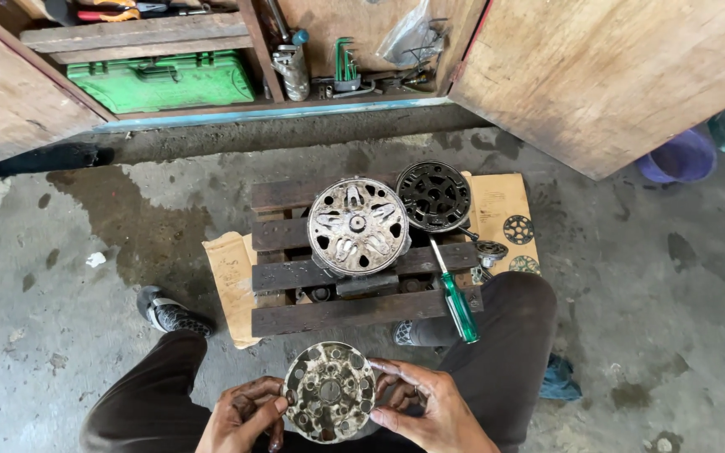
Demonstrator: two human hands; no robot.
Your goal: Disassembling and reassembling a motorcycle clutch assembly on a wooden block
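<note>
Both my hands hold a dirty round metal motor cover (330, 391) with holes, low in the head view. My left hand (241, 417) grips its left rim and my right hand (425, 407) grips its right rim. Ahead, a round grimy motor body (357, 226) sits on a small dark wooden pallet (295, 274). A black round slotted cover (434, 195) leans beside it on the right. A green-handled screwdriver (455, 298) lies on the pallet's right end.
Cardboard (230, 281) lies under the pallet on the stained concrete floor. An open wooden cabinet behind holds a green toolbox (161, 80) and hex keys (345, 63). A purple bucket (679, 158) stands at right. My knees and shoe (169, 315) flank the pallet.
</note>
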